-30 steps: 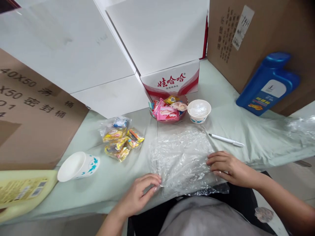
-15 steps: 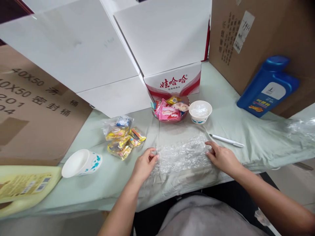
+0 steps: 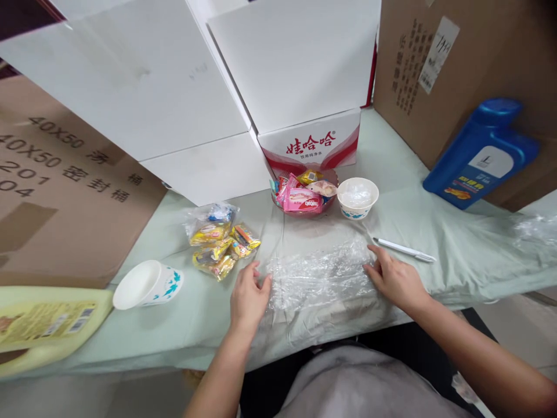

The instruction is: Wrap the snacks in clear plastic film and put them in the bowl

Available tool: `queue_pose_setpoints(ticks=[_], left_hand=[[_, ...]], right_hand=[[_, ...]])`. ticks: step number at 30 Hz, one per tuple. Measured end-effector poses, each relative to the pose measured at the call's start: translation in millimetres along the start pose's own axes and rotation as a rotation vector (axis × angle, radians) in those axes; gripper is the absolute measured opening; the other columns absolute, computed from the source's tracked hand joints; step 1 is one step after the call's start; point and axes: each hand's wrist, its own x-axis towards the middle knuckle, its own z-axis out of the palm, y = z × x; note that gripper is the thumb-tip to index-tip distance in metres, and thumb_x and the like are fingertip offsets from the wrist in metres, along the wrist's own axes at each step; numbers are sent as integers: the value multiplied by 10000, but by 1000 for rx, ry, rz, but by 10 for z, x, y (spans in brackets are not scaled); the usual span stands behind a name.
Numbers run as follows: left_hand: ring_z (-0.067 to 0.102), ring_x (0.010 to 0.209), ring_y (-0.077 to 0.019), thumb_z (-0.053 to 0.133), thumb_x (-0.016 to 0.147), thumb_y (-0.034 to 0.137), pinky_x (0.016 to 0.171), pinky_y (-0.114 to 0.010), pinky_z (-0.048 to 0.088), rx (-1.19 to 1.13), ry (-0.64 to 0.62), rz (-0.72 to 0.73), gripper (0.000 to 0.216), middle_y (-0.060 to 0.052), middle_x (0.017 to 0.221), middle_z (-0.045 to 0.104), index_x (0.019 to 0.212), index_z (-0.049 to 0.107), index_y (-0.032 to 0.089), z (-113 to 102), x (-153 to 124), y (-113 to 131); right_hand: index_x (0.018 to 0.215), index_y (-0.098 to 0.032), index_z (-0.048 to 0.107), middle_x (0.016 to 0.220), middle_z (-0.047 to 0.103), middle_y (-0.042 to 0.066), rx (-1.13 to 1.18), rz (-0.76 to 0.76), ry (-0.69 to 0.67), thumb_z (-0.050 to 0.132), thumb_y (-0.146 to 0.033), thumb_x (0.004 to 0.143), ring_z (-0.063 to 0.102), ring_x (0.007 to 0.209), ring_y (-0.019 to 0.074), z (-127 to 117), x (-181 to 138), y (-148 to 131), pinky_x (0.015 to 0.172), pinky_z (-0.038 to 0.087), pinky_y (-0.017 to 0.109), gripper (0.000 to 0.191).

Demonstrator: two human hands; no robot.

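A crumpled sheet of clear plastic film (image 3: 319, 273) lies folded on the pale green table cover (image 3: 195, 325) in front of me. My left hand (image 3: 249, 296) rests at the film's left edge, fingers loosely stretched and touching it. My right hand (image 3: 391, 278) presses flat on the film's right edge, fingers extended. A white pen (image 3: 404, 250) lies just beyond my right hand.
A clear bag of yellow snack packets (image 3: 217, 241) lies left of the film, a dish of wrapped sweets (image 3: 304, 197) and a white bowl (image 3: 357, 197) behind it. A tipped paper cup (image 3: 148, 284), yellow bottle (image 3: 47, 328), blue jug (image 3: 481, 154) and cardboard boxes (image 3: 65, 191) surround the table.
The film's near half has been folded away from me, so the sheet is now shorter. Both hands moved forward with it; the left hand's pinch has loosened to flat fingers.
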Motion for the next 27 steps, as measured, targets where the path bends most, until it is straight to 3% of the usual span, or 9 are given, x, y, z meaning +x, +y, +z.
queue_pose_setpoints(ticks=[2, 4, 6, 8, 11, 14, 17, 22, 27], left_hand=[[606, 717, -188, 592, 843, 278, 706, -347, 519, 72, 211, 174, 273, -73, 907, 619, 1087, 604, 157, -53, -63, 53], [615, 803, -202, 574, 868, 207, 765, -349, 521, 55, 252, 431, 142, -76, 884, 623, 995, 624, 170, -93, -126, 107], [622, 927, -217, 561, 881, 175, 859, -363, 513, 13, 96, 656, 116, -75, 908, 651, 964, 642, 188, -95, -171, 140], [582, 1126, -255, 564, 899, 231, 971, -413, 479, 41, -122, 744, 203, -93, 1095, 665, 1082, 646, 201, -61, -190, 128], [414, 1355, -326, 566, 909, 354, 1079, -521, 394, 166, -328, 699, 439, -113, 1404, 530, 1322, 543, 208, -6, -191, 24], [352, 1402, -341, 576, 892, 429, 1123, -561, 336, 165, -381, 652, 530, -127, 1480, 451, 1367, 506, 203, -43, -200, -114], [406, 1366, -334, 645, 834, 427, 1120, -535, 363, 72, -363, 649, 477, -127, 1390, 537, 1252, 592, 202, -153, -228, -203], [592, 1188, -251, 566, 849, 179, 1007, -424, 501, -96, -421, 671, 160, -68, 1103, 700, 948, 683, 225, -269, -259, -249], [634, 1092, -225, 508, 879, 171, 929, -366, 527, -248, -438, 548, 152, -61, 996, 713, 874, 653, 217, -329, -223, -213]], right_hand=[[1218, -155, 542, 876, 693, 95, 30, -75, 148, 463, -372, 962, 673, 799, 258, -83, 3, -8, 674, 520, 366, 344], [1135, -165, 587, 924, 680, 108, 91, -198, 230, 492, -328, 958, 650, 886, 252, -156, 6, -21, 779, 521, 378, 258], [1124, -174, 605, 1014, 683, 114, 139, -348, 179, 508, -305, 957, 632, 986, 245, -171, 8, -28, 866, 503, 386, 233], [1239, -163, 576, 1207, 649, 142, 121, -479, 44, 521, -398, 952, 571, 1164, 277, -112, 10, -18, 959, 466, 433, 375], [1403, -135, 468, 1438, 495, 184, 43, -552, -135, 519, -617, 890, 398, 1364, 344, 21, -2, 41, 1061, 373, 533, 706], [1424, -143, 460, 1510, 400, 191, 62, -517, -218, 556, -689, 824, 298, 1424, 364, 37, -41, 121, 1109, 307, 567, 818], [1382, -187, 516, 1495, 434, 158, 152, -486, -263, 638, -589, 820, 321, 1416, 353, -78, -98, 181, 1107, 329, 563, 701], [1108, -254, 684, 1272, 645, 86, 321, -478, -273, 597, -316, 907, 503, 1294, 289, -245, -176, 218, 1029, 447, 495, 227], [987, -239, 667, 1081, 707, 70, 401, -458, -262, 509, -235, 949, 613, 1128, 238, -331, -174, 204, 957, 484, 433, 163]])
